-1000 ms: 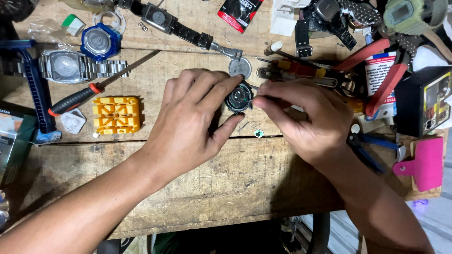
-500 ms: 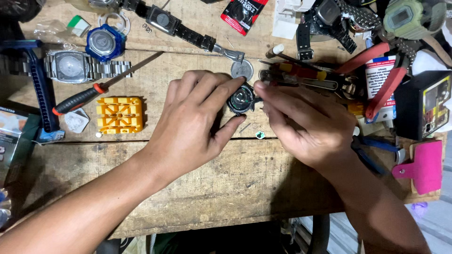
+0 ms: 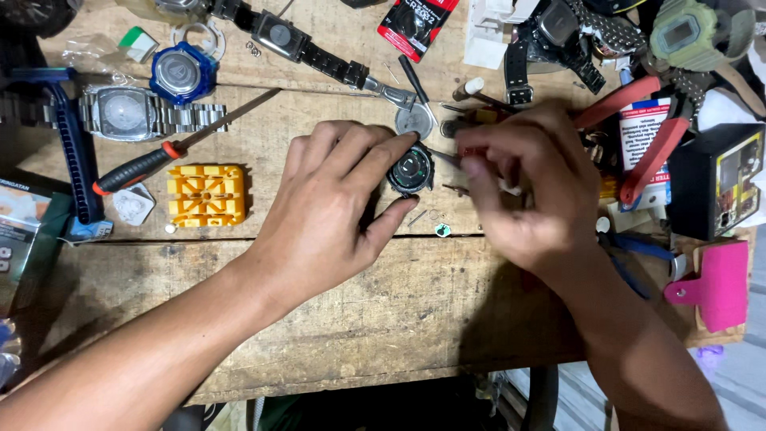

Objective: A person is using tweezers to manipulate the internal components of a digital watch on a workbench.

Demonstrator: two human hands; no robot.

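Observation:
My left hand (image 3: pixel 331 211) lies on the wooden workbench (image 3: pixel 335 319) and pinches a small round watch case (image 3: pixel 412 170) between forefinger and thumb; its open back shows green parts. My right hand (image 3: pixel 531 187) hovers just right of the case and grips a thin metal tool (image 3: pixel 444 156) whose tip points at the case's right edge. A round metal case back (image 3: pixel 414 121) lies directly behind the watch case. A tiny green part (image 3: pixel 442 230) and small pins lie in front of it.
A yellow plastic watch holder (image 3: pixel 207 195), a red-and-black screwdriver (image 3: pixel 171 149), a steel-band watch (image 3: pixel 128 113) and a blue watch case (image 3: pixel 182 74) lie at the left. Red-handled pliers (image 3: pixel 638 132), a black box (image 3: pixel 718 179) and a pink tool (image 3: pixel 718 283) crowd the right.
My right hand has shifted right, away from the watch case, and its thin tool now points at the case's edge. My left hand keeps hold of the case.

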